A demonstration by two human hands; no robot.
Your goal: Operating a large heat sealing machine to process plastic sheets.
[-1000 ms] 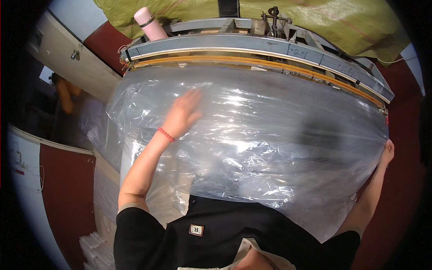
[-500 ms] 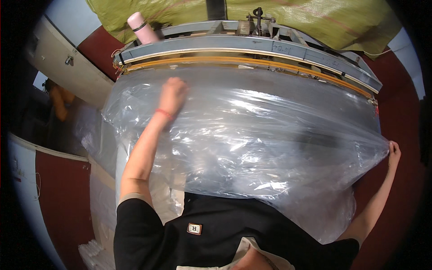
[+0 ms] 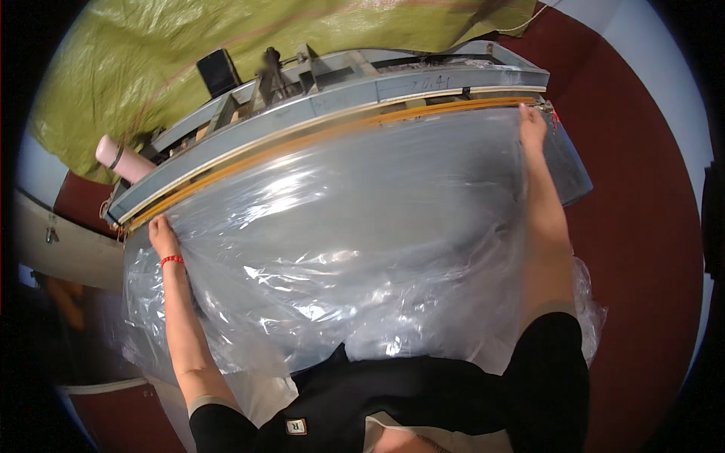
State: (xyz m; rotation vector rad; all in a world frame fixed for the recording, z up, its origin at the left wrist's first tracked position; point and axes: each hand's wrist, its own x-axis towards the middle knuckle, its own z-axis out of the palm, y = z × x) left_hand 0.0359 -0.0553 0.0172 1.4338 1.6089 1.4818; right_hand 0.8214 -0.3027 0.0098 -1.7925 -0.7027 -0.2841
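A wide sheet of clear plastic film [image 3: 393, 196] is stretched over a grey table surface toward an orange strip [image 3: 362, 123] along a long metal frame. My left hand [image 3: 165, 238], with a red bracelet at the wrist, is closed on the film near the strip's left end. My right hand [image 3: 532, 130] pinches the film's edge by the strip's right end. Between the hands the film lies fairly smooth at the far side. Closer to my body it is crumpled and glossy, hanging over the table's near side.
Behind the strip runs the grey metal frame [image 3: 325, 102] of a machine. A pink bottle [image 3: 123, 158] leans at its left end, and a dark flat rectangular device [image 3: 217, 73] stands behind it. A yellow-green woven sheet [image 3: 136, 83] covers the back. A door [image 3: 53, 238] is at left.
My right hand has brought the film's right edge forward to the strip's right end. My left hand has moved to the strip's left end and taken hold of the film. The view has turned.
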